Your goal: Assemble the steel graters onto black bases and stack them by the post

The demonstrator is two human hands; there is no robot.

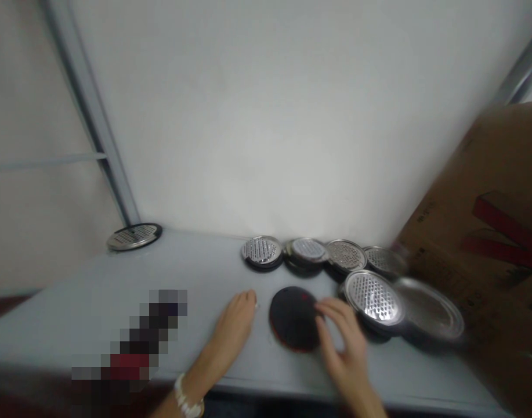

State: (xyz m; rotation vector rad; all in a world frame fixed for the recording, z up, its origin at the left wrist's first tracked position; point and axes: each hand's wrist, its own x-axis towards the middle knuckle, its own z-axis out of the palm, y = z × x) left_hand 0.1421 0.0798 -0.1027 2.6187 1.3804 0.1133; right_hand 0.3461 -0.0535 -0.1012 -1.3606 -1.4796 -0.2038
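My right grip, fingers spread, is touching the black disc; my left grip, fingers together, is resting beside it.

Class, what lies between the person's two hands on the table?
A dark round disc lies between the left hand and right hand, in the head view.

The left hand and right hand are bare — at seven o'clock, the left wrist wears a chunky white bracelet, beaded or linked — too blurred to tell.
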